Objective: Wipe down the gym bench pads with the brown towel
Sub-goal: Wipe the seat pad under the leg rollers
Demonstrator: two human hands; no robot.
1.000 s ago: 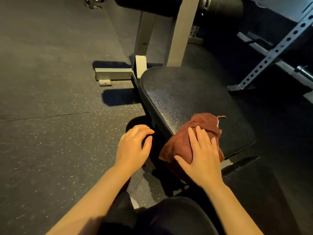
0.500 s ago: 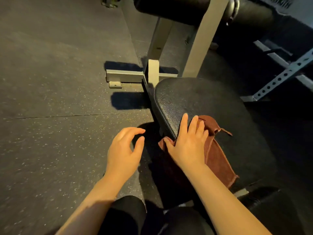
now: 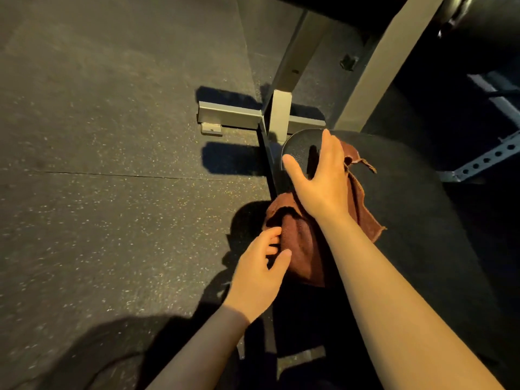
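Right hand (image 3: 323, 178) is lying flat with fingers straight, pressing the brown towel (image 3: 304, 246) onto the far corner of the bench pad (image 3: 416, 209). Part of the towel is hanging off the pad's left edge, and the left hand (image 3: 260, 274) is pinching that hanging bit, fingers curled, just beside the pad.
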